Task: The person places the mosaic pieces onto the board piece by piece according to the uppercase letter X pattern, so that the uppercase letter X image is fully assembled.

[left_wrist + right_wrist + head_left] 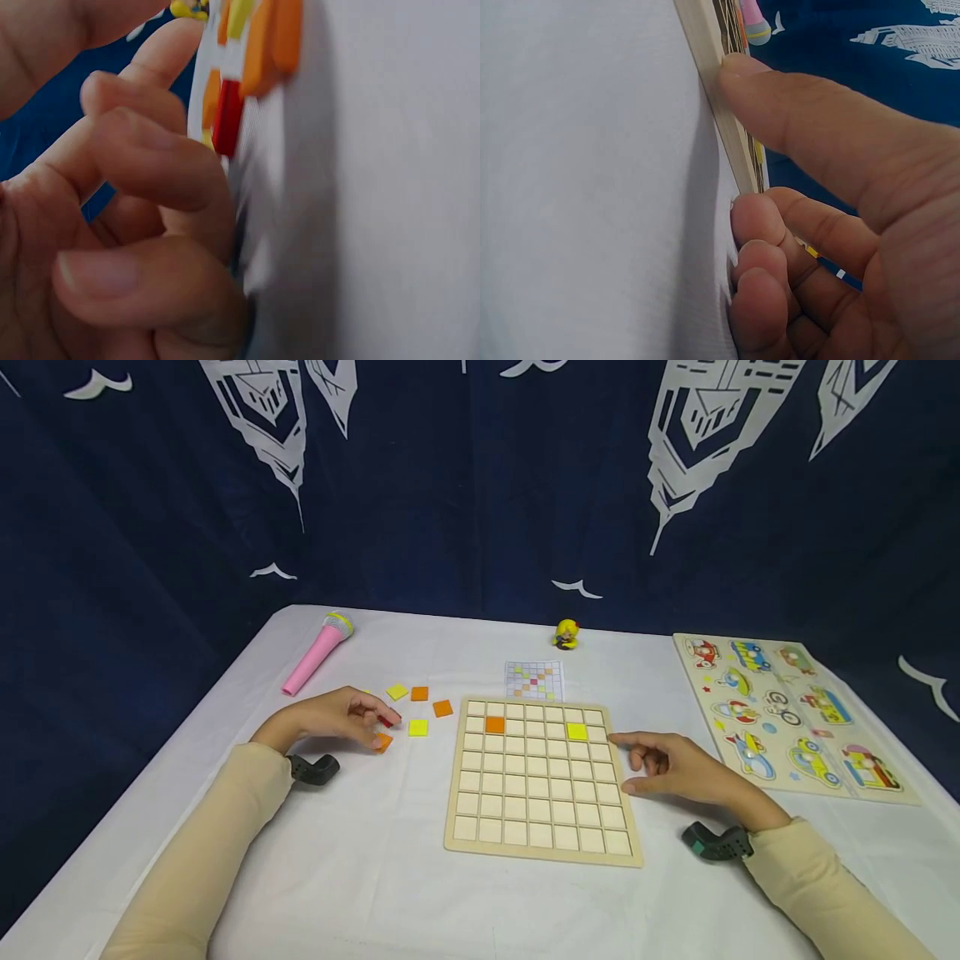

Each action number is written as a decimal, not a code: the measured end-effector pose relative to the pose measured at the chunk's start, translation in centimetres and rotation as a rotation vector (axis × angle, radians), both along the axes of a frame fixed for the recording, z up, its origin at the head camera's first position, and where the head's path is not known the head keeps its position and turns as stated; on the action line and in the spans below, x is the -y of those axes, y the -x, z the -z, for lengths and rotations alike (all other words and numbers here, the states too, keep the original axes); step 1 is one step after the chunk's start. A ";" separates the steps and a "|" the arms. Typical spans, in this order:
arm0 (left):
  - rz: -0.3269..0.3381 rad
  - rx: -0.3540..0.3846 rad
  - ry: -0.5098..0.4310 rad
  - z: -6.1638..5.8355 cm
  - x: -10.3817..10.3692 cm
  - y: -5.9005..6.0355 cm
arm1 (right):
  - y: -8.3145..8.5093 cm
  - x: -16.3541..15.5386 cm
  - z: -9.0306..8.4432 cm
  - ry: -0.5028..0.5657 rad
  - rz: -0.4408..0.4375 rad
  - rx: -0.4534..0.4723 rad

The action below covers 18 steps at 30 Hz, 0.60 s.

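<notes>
My left hand (pixel 337 714) hovers low at the left of the table, fingers loosely bent, among small square tiles. Near its fingertips are a red tile (pixel 227 118) and an orange tile (pixel 383 742); nothing shows between finger and thumb. Beyond lie a yellow tile (pixel 417 727) and several more orange and yellow ones. A wooden grid board (pixel 452 810) lies in the middle, with one orange square (pixel 495 725) and one yellow square (pixel 576 732) in its cells. The thumb and index finger of my right hand (pixel 678 764) touch the board's right edge; its other fingers are curled loosely.
A small pattern card (pixel 534 680) lies behind the board. Farther back stands a yellow figurine (pixel 566 634). A pink toy microphone (pixel 315 656) lies at the back left, and a wooden picture puzzle (pixel 795 718) lies at the right.
</notes>
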State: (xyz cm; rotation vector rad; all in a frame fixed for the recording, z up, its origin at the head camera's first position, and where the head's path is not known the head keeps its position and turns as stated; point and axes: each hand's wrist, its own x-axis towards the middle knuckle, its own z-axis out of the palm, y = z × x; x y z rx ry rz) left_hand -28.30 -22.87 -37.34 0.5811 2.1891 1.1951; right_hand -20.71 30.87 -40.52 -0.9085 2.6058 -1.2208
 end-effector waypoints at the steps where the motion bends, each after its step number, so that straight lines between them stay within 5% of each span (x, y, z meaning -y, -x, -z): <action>1: 0.001 -0.001 0.005 0.0 0.2 -0.1 | 0.0 0.1 -0.1 0.002 -0.002 0.003; 18: -0.054 -0.073 0.149 0.1 0.8 -0.6 | -0.2 0.2 -0.3 0.000 0.001 0.023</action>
